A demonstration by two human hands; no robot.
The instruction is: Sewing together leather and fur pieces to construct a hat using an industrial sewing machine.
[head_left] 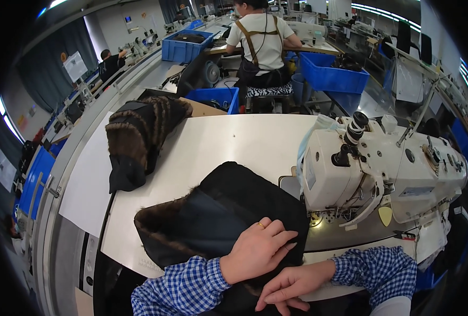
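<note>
At far left a stack of fur-trimmed pieces (139, 137) waited. Our left hand (257, 250) lay flat, fingers together, on the dark fur-edged piece (213, 216); our right hand (289, 287) rested below it, fingers loosely together. It seemingly wasn't yet under the sewing machine (381, 168).

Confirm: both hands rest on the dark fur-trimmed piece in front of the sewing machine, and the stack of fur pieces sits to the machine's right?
Not quite. The head view shows the stack of fur pieces to the left of the sewing machine, at the table's far left. The rest stands.

Left hand (257, 250) flat on dark fur-trimmed fabric (213, 221), right hand (289, 288) beneath, white sewing machine (381, 168) beside
</note>
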